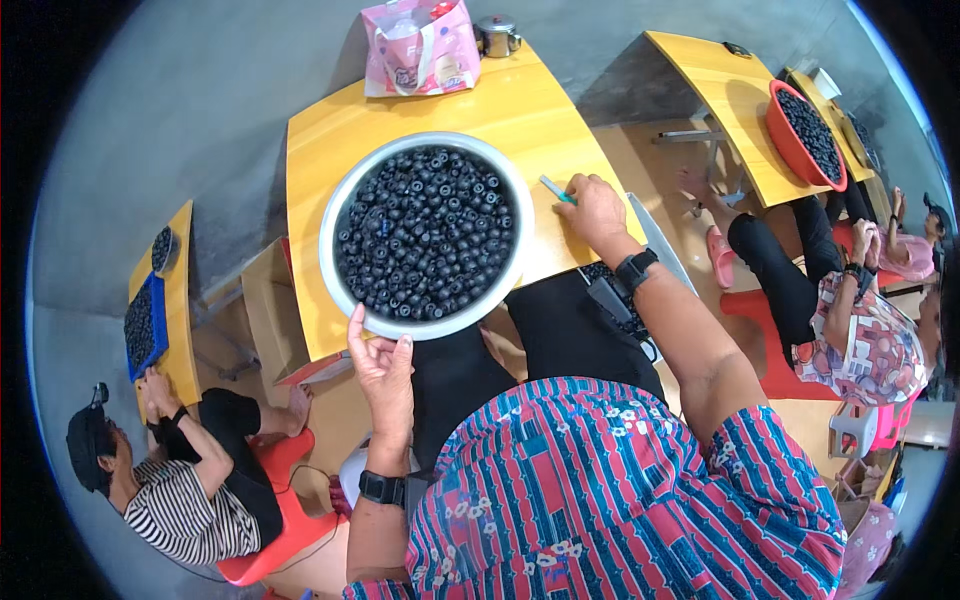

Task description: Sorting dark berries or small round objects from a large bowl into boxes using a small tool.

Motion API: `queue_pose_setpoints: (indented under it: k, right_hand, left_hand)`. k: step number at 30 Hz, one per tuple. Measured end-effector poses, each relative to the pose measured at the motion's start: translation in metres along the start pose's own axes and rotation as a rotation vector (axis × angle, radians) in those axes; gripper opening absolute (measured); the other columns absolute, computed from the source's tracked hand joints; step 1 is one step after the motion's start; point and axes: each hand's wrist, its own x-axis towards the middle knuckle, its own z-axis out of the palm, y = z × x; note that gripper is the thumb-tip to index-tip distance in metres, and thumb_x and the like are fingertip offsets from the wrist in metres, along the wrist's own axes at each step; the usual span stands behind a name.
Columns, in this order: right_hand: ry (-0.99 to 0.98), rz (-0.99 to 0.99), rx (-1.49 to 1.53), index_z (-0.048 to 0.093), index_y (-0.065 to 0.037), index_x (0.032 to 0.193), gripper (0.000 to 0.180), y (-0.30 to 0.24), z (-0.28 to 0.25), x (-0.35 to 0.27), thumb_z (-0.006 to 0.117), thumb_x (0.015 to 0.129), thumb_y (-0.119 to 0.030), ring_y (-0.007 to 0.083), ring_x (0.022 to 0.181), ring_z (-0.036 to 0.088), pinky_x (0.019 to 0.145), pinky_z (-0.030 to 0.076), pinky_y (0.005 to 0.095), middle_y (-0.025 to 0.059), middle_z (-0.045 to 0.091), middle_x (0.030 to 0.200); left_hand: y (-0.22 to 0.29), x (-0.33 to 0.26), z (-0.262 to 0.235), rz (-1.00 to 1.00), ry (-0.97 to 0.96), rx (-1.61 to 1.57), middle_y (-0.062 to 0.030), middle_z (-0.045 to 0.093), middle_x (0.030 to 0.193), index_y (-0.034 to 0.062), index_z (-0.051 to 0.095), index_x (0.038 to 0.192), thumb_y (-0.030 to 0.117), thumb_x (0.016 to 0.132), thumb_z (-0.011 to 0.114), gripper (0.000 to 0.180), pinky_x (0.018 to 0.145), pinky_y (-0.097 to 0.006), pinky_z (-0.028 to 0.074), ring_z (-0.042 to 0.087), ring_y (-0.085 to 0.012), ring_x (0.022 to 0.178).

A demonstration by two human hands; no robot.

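A wide metal basin [345,205] full of dark blueberries [425,230] sits on a yellow table [500,100] in front of me. My left hand [380,370] grips the basin's near rim, thumb on the edge. To the right of the basin, my right hand [595,210] rests on the table, closed around a thin teal stick-like tool [555,190] that pokes out toward the basin. Both wrists wear black bands.
A pink bag [420,45] and a small metal pot [497,35] stand at the table's far edge. One seated person [180,480] works at a blue tray of berries on the left; another [860,330] sits on the right near a red basin [805,135] of berries.
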Motion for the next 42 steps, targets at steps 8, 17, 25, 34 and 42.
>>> queue_pose_setpoints:
  k: [8,17,25,34,42]
  right_hand:
    - [-0.097,0.115,-0.052,0.062,-0.003,0.093,0.026,0.017,0.009,0.004,0.064,0.083,-0.027,0.0370,0.091,0.063,0.078,0.050,0.0450,0.0188,0.065,0.096]
    - [0.036,0.077,0.703,0.057,-0.001,0.098,0.014,-0.003,-0.023,-0.036,0.054,0.089,-0.012,0.0194,0.070,0.063,0.065,0.049,0.0324,0.0111,0.063,0.075]
    - [-0.014,-0.021,0.763,0.058,-0.001,0.109,0.019,-0.037,-0.063,-0.081,0.053,0.091,-0.007,0.0108,0.068,0.056,0.064,0.047,0.0261,0.0041,0.060,0.075]
    - [-0.103,-0.211,0.886,0.059,-0.001,0.110,0.022,-0.075,-0.065,-0.081,0.058,0.089,-0.002,0.0139,0.080,0.062,0.074,0.050,0.0278,0.0086,0.065,0.089]
    - [-0.194,-0.352,0.826,0.061,-0.003,0.101,0.014,-0.117,-0.063,-0.094,0.061,0.089,-0.010,0.0281,0.078,0.064,0.070,0.050,0.0339,0.0144,0.062,0.084]
  left_hand:
    - [0.027,-0.001,-0.021,0.267,0.078,0.526,0.0036,0.041,0.087,0.0080,0.055,0.125,-0.005,0.084,0.061,0.043,0.063,-0.017,0.037,0.041,-0.0033,0.072]
    - [0.054,0.036,0.010,0.603,-0.278,0.896,-0.0084,0.061,0.089,0.0079,0.068,0.095,0.013,0.076,0.069,0.020,0.080,-0.041,0.044,0.056,-0.0295,0.086]
    - [0.052,0.045,0.006,0.459,-0.515,0.879,-0.0122,0.062,0.088,0.0052,0.068,0.101,0.019,0.076,0.072,0.028,0.079,-0.039,0.046,0.058,-0.0295,0.087]
    - [0.050,0.044,0.009,0.215,-0.450,0.631,-0.0063,0.065,0.091,0.0034,0.066,0.102,0.009,0.080,0.071,0.023,0.076,-0.030,0.050,0.061,-0.0169,0.083]
    - [0.041,0.032,0.022,-0.108,-0.426,-0.346,-0.0049,0.064,0.102,0.0012,0.059,0.113,0.011,0.094,0.060,0.022,0.085,-0.025,0.048,0.062,-0.0119,0.092]
